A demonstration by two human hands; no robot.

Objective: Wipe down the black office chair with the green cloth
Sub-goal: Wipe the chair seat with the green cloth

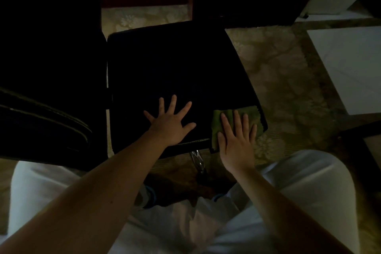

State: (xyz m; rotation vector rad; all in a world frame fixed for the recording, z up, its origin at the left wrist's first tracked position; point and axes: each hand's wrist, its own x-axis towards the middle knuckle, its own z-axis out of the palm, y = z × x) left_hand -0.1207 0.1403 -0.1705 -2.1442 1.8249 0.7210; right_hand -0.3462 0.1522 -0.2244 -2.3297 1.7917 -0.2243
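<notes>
Light is low, so detail in the dark areas is poor.

At far left, the backrest of the black chair is seen, with the seat beside it toward the centre. The left hand is laid flat on the near part of the seat. Its fingers are straight and spread wide apart, with nothing held. It is judged to be steadying the chair.

Just to its right, the green cloth lies on the near right corner of the seat and reaches to the near edge. The right hand is pressed flat on the cloth, with its fingers straight and close together, not curled round it.

Below the seat edge, between the two hands, a shiny metal post is visible. Patterned floor is seen to the right of the seat.

Step in hand: wiping of the seat, with the cloth at the near right corner. How much has already been wiped cannot be told.

Next move, as judged: the cloth is to be pushed across the seat under flat pressure, with the left hand lifted clear of its path. The backrest is to be wiped afterwards.
</notes>
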